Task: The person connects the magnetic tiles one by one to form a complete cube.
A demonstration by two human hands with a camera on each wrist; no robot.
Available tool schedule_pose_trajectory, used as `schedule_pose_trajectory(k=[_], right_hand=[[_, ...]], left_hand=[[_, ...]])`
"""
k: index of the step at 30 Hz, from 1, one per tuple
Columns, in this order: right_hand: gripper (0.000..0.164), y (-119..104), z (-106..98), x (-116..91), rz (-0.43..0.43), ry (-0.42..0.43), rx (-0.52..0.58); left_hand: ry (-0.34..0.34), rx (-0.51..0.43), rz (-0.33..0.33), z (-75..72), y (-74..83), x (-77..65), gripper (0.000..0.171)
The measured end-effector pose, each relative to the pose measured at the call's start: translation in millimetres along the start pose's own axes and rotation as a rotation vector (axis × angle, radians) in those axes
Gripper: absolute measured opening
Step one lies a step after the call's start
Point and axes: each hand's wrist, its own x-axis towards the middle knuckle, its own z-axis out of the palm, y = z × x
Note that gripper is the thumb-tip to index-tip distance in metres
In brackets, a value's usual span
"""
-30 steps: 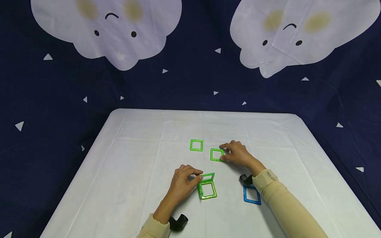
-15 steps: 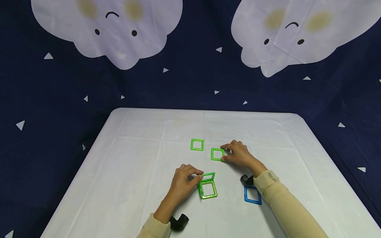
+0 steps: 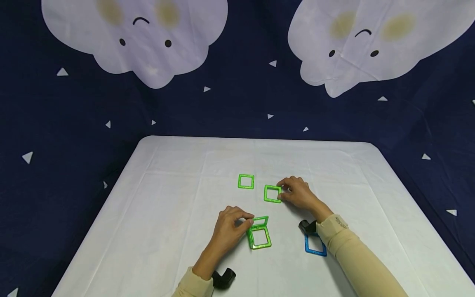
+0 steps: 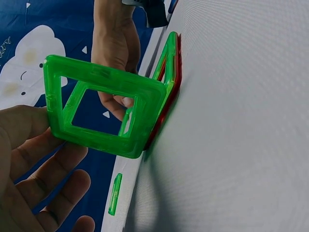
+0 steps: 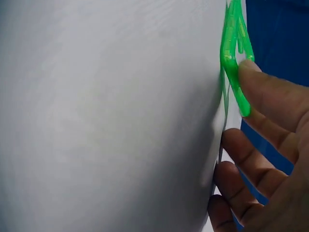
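My left hand pinches an upright green square magnetic tile by its edge, between thumb and fingers. That tile stands joined to a flat green tile, with another green tile raised along the far side. A red layer shows under the flat tile in the left wrist view. Farther back, my right hand pinches the right side of a separate green square tile. In the right wrist view this tile tilts, its held edge above the white surface.
Beyond the joined tiles lies a loose green tile. A blue square tile lies partly under the right forearm. Black wrist-camera mounts stick out from both wrists. A white-covered table stands before a dark blue cloth with clouds.
The green tile in my right hand has come slightly up off the table and shifted a little right. My left hand and the joined tiles have stayed still.
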Motion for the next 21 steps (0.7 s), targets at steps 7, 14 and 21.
schedule_pose_trajectory(k=[7, 14, 21], right_hand=[[0.026, 1.0, -1.4, 0.5, 0.072, 0.014, 0.157], [0.022, 3.6, -1.2, 0.9, 0.061, 0.048, 0.223], [0.018, 1.8, -4.4, 0.2, 0.059, 0.077, 0.272]], left_hand=[[0.009, -0.004, 0.013, -0.9, 1.8, -0.8, 0.008], [0.004, -0.005, -0.009, -1.0, 3.3, -0.8, 0.008], [0.009, 0.008, -0.001, -0.3, 1.5, -0.3, 0.008]])
